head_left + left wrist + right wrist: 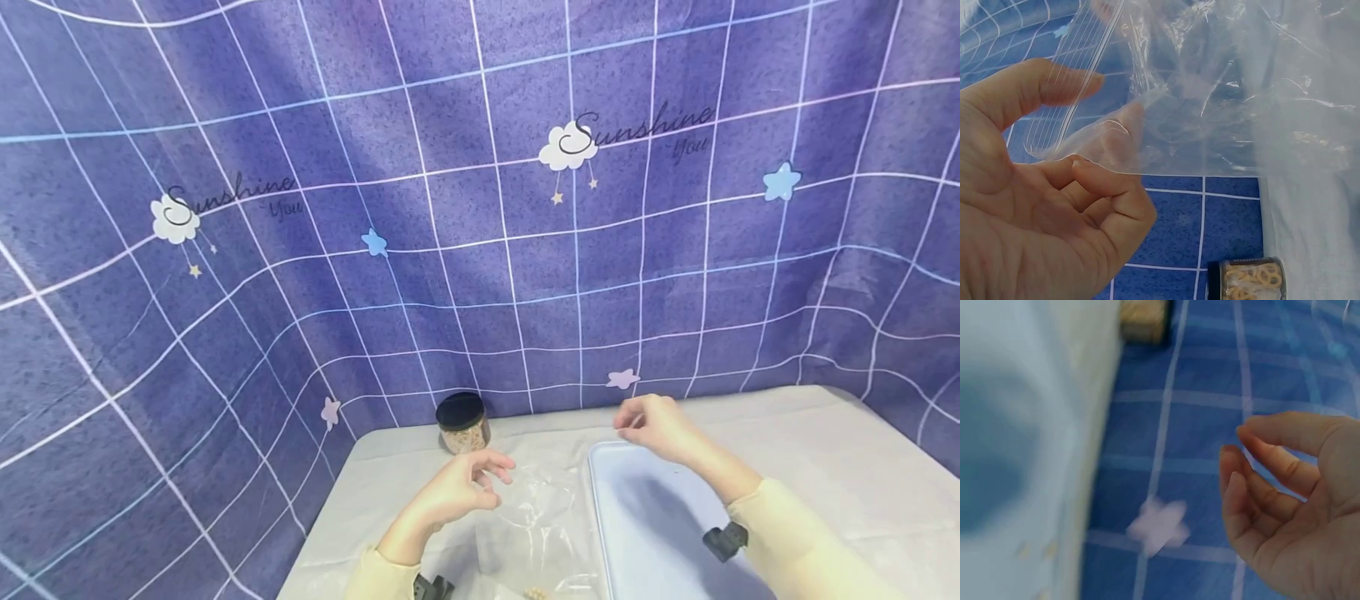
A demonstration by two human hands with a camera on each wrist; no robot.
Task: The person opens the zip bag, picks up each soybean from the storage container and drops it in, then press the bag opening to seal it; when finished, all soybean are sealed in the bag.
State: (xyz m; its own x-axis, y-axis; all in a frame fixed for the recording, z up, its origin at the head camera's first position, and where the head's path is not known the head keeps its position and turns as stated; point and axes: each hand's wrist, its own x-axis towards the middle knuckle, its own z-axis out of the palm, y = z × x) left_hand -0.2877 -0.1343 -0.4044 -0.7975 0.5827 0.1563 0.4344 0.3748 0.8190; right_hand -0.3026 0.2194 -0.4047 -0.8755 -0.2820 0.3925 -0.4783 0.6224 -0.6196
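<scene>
My left hand (457,492) holds a clear zip bag (536,521) by its upper edge, thumb and fingers spread around the mouth. In the left wrist view, the bag's ridged zip strip (1075,100) crosses the thumb, and one finger shows through the film near the edge. The bag hangs toward the table, its lower end partly out of the head view. To the right, my right hand (656,425) is raised over the far edge of a pale blue tray (660,517). Its fingers (1241,506) are loosely curled with nothing between them.
A black-lidded jar (462,423) of small beige ring-shaped pieces stands at the back of the grey-white table cloth (847,467). Some beige bits (536,593) lie at the front edge of view. A purple checked curtain (480,208) closes off the back and sides.
</scene>
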